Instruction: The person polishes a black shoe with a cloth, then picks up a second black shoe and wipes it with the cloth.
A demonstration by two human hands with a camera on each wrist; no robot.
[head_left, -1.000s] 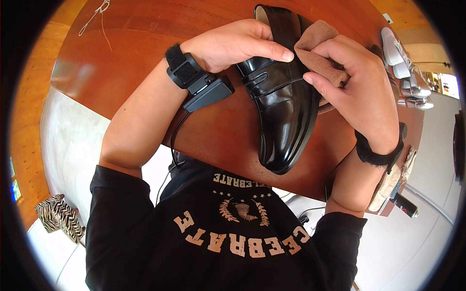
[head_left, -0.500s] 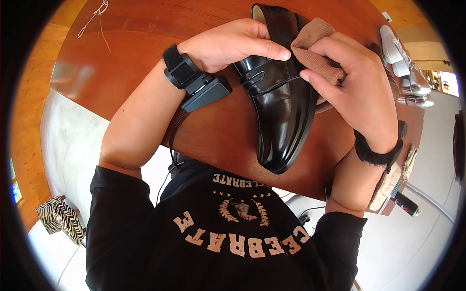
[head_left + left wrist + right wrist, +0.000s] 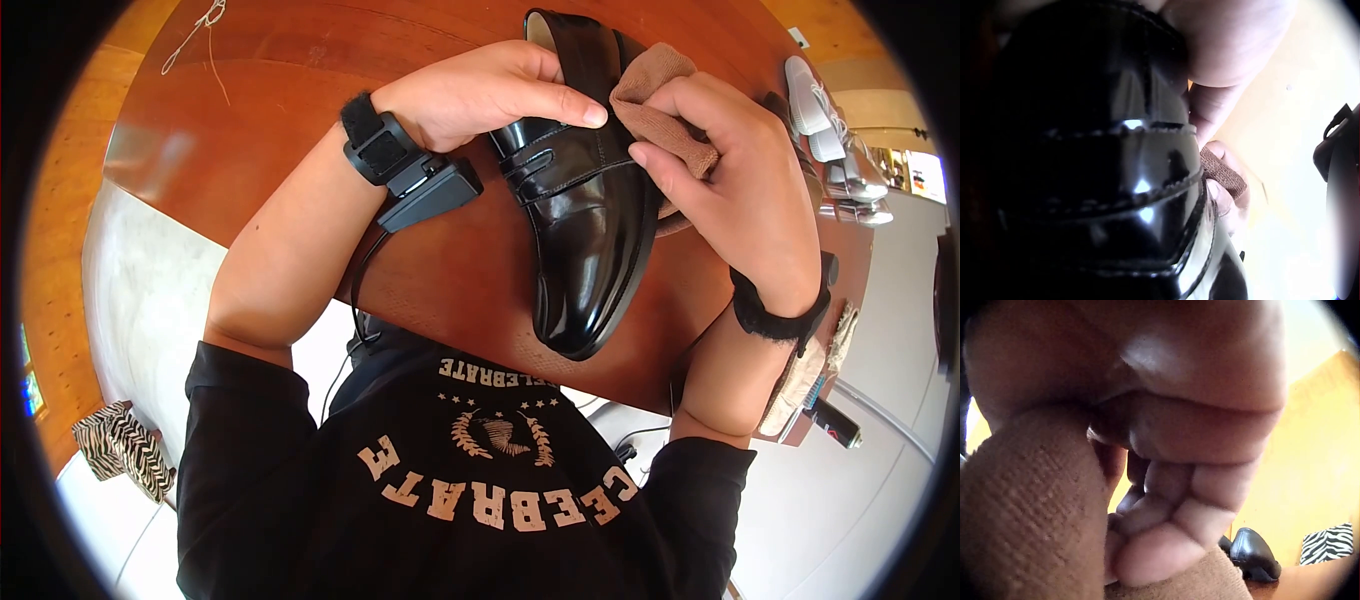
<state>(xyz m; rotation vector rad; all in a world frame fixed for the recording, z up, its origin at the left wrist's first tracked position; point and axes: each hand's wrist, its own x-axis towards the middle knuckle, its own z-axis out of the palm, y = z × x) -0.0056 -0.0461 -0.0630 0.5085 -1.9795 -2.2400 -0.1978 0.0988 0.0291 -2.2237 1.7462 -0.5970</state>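
A glossy black leather loafer (image 3: pixel 590 230) with a strap across it is held over the wooden table, its toe pointing toward my body. My left hand (image 3: pixel 490 95) grips it near the opening; the thumb lies on top and the other fingers are hidden by the shoe. In the left wrist view the stitched black upper (image 3: pixel 1110 162) fills much of the picture. My right hand (image 3: pixel 735 180) holds a folded brown cloth (image 3: pixel 660 105) against the shoe's outer side. Close up in the right wrist view, my curled fingers (image 3: pixel 1160 550) pinch the ribbed cloth (image 3: pixel 1029 506).
Grey lace-up shoes (image 3: pixel 815 110) and shiny silver shoes (image 3: pixel 862 180) stand at the table's right edge. A dark spray can (image 3: pixel 835 422) lies lower right beside a beige cloth (image 3: pixel 790 390). Thin string (image 3: pixel 205 35) lies at the back left. A zebra-striped box (image 3: pixel 125 450) sits lower left.
The shoe and both hands shifted slightly left, then back right to about where they were a second ago. Both grips look the same, with the cloth staying at the shoe's side.
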